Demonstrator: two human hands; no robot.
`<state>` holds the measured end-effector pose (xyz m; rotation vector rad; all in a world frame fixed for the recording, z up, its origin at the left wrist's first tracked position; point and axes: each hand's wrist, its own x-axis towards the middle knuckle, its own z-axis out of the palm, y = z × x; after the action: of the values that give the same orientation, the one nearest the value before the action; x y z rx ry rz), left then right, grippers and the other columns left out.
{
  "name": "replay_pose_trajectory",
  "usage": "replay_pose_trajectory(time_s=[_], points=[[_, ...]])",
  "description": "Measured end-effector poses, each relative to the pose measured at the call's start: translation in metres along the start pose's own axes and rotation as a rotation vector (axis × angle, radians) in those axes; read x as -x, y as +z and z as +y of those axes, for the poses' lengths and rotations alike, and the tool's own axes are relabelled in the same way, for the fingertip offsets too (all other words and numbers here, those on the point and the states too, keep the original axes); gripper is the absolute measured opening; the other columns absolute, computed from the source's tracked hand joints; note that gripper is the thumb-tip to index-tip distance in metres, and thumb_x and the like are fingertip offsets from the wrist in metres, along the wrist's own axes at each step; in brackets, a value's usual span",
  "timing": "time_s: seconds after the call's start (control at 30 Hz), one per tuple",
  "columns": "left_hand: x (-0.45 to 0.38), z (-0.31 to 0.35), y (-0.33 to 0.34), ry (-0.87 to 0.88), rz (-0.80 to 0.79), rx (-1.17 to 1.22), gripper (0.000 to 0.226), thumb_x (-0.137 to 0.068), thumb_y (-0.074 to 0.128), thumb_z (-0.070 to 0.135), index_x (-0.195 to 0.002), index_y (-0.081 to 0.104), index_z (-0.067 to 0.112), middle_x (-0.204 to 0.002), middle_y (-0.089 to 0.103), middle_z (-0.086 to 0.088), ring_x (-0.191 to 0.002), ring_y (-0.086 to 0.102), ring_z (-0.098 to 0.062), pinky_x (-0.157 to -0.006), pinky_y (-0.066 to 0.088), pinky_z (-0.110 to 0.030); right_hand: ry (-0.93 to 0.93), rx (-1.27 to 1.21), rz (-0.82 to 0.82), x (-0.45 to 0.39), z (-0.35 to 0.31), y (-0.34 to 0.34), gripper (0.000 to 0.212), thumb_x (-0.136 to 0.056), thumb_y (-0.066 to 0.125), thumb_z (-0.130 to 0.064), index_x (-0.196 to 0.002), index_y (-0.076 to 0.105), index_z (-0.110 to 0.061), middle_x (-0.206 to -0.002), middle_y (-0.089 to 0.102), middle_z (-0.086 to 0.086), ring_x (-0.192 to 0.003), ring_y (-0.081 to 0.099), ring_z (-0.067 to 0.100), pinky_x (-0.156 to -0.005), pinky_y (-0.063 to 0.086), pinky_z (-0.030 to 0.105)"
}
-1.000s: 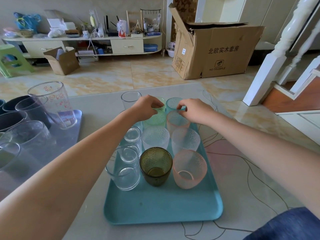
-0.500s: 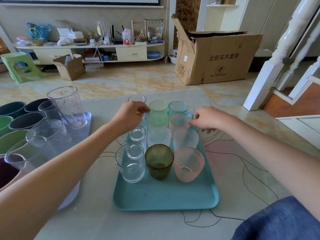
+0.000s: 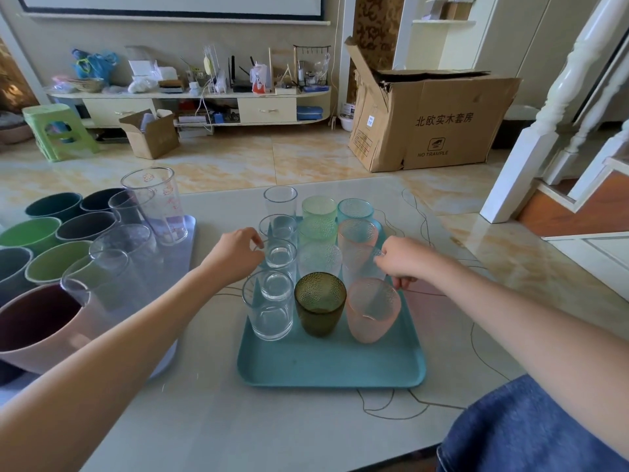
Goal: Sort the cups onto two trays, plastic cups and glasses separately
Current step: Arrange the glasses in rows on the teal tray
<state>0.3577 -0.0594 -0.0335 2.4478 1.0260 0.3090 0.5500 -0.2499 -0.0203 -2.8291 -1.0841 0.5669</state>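
A teal tray (image 3: pixel 326 366) in the middle of the table carries several glasses in three columns: clear ones on the left, green and a dark olive glass (image 3: pixel 320 303) in the middle, pink and teal ones on the right. My left hand (image 3: pixel 235 255) holds the rim of a clear glass (image 3: pixel 280 258) in the left column with curled fingers. My right hand (image 3: pixel 403 264) pinches the rim of a clear textured glass (image 3: pixel 362 272) behind the front pink glass (image 3: pixel 371 311). A lilac tray (image 3: pixel 185 240) at the left holds several plastic cups, with a tall printed cup (image 3: pixel 155 202) at its back.
The table's far edge lies just behind the tall clear glass (image 3: pixel 280 201). A large cardboard box (image 3: pixel 435 120) stands on the floor beyond, and a white stair post (image 3: pixel 531 141) at the right. My blue-clad knee (image 3: pixel 531 427) shows at the lower right.
Both hands have drawn back toward me from the far glasses to the ones nearer the tray's middle. The view has tilted up, showing more of the room.
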Motion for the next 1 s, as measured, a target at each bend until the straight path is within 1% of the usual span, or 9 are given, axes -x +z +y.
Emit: replay_pose_trajectory(time_s=[0.13,0.23,0.37,0.5,0.6,0.67,0.77,0.87,1.0], points=[[-0.001,0.002,-0.001,-0.028,-0.008,0.053,0.021,-0.085,0.05,0.011,-0.101,0.063,0.01,-0.079,0.058,-0.006,-0.052,0.051,-0.018,-0.064,0.053,-0.034,-0.004,0.008,-0.004,0.002,-0.001,-0.008,0.048,-0.098,0.034,-0.042,-0.089,0.062,-0.004,-0.061,0.067,0.007,-0.048,0.06,0.018,-0.051,0.046,0.023],[0.0,0.001,-0.002,-0.06,-0.02,0.099,0.021,-0.086,0.05,0.013,-0.1,0.065,0.012,-0.087,0.061,-0.012,-0.053,0.053,-0.021,-0.057,0.053,-0.03,0.023,0.037,-0.001,0.011,-0.002,-0.02,0.053,-0.097,0.032,-0.049,-0.082,0.06,-0.007,-0.068,0.069,0.009,-0.05,0.061,0.019,-0.053,0.045,0.023],[0.006,0.003,-0.004,-0.143,-0.01,0.18,0.019,-0.091,0.05,0.024,-0.102,0.06,0.012,-0.07,0.057,-0.006,-0.054,0.052,-0.019,-0.048,0.048,-0.025,0.083,0.011,-0.19,0.034,-0.007,-0.031,0.054,-0.098,0.033,-0.048,-0.074,0.06,-0.008,-0.065,0.061,0.009,-0.052,0.055,0.019,-0.057,0.042,0.025],[0.027,0.004,-0.007,-0.19,0.085,0.139,0.034,-0.09,0.047,0.045,-0.097,0.047,0.012,-0.077,0.053,-0.002,-0.061,0.051,-0.017,-0.058,0.045,-0.03,0.105,0.039,-0.336,0.052,-0.008,-0.021,0.05,-0.098,0.037,-0.045,-0.071,0.056,-0.008,-0.062,0.055,0.009,-0.049,0.05,0.019,-0.055,0.038,0.024],[0.047,0.003,-0.009,-0.194,0.084,0.118,0.037,-0.087,0.051,0.047,-0.096,0.045,0.011,-0.076,0.044,0.005,-0.063,0.046,-0.012,-0.055,0.038,-0.027,0.09,0.083,-0.271,0.055,-0.009,-0.013,0.037,-0.099,0.043,-0.025,-0.068,0.055,-0.007,-0.045,0.053,0.006,-0.036,0.047,0.015,-0.043,0.038,0.016],[0.058,0.001,-0.009,-0.198,0.032,0.137,0.036,-0.085,0.055,0.046,-0.094,0.045,0.013,-0.078,0.045,0.004,-0.064,0.048,-0.015,-0.055,0.041,-0.027,0.069,0.078,-0.187,0.054,-0.01,-0.011,0.033,-0.096,0.044,-0.013,-0.067,0.056,-0.005,-0.035,0.05,0.005,-0.026,0.043,0.013,-0.034,0.034,0.01],[0.07,-0.001,-0.009,-0.197,-0.01,0.13,0.032,-0.082,0.06,0.04,-0.094,0.047,0.012,-0.081,0.049,0.002,-0.066,0.05,-0.017,-0.06,0.044,-0.03,0.044,0.056,-0.13,0.055,-0.011,-0.01,0.029,-0.095,0.044,-0.009,-0.069,0.056,-0.003,-0.042,0.052,0.007,-0.027,0.042,0.014,-0.031,0.032,0.008],[0.079,0.001,-0.01,-0.162,0.031,0.061,0.03,-0.083,0.058,0.037,-0.096,0.046,0.013,-0.087,0.054,-0.003,-0.076,0.054,-0.025,-0.066,0.045,-0.033,0.031,0.06,-0.12,0.056,-0.011,-0.008,0.026,-0.093,0.043,-0.007,-0.071,0.055,-0.003,-0.048,0.052,0.009,-0.03,0.043,0.015,-0.032,0.032,0.01],[0.088,0.014,-0.005,0.013,0.136,-0.166,0.03,-0.087,0.05,0.04,-0.103,0.041,0.016,-0.082,0.055,-0.005,-0.075,0.054,-0.031,-0.061,0.041,-0.033,0.023,0.07,-0.101,0.057,-0.01,-0.01,0.021,-0.092,0.043,-0.005,-0.075,0.055,-0.001,-0.047,0.051,0.009,-0.03,0.043,0.016,-0.03,0.03,0.009]])
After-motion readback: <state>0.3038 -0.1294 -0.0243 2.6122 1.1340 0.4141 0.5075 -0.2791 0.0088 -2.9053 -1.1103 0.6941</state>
